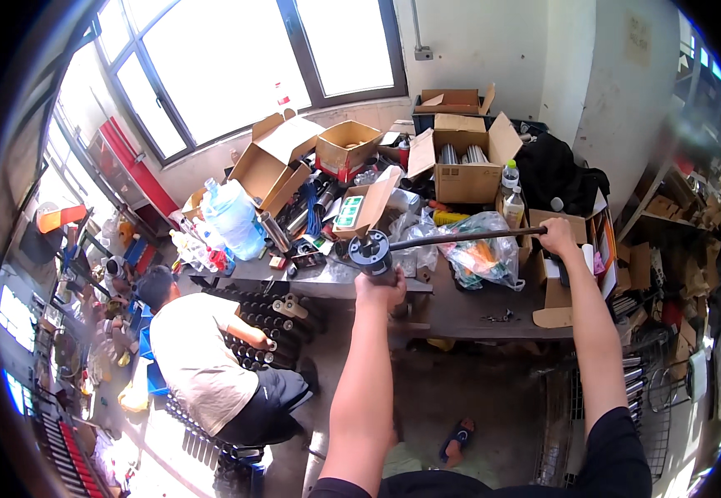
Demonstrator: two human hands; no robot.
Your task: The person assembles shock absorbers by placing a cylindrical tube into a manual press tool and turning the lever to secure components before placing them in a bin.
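Observation:
My left hand (383,288) is wrapped round the body of a dark metal cylinder (370,256), just below its round, silvery end face with holes in it. From that end a long dark metal bar (468,236) reaches right, nearly level, over the workbench. My right hand (556,237) is closed round the bar's far right end. How the bar joins the cylinder is hard to make out. Under the bar, a clear plastic bag (485,257) with green and orange contents lies on the bench (477,311).
Cardboard boxes, one box (468,178) holding metal cylinders, crowd the bench's back. A large clear water jug (232,217) stands left. Another person (207,357) bends over rows of dark cylinders (248,311) to my left. A wire basket (655,390) stands at right.

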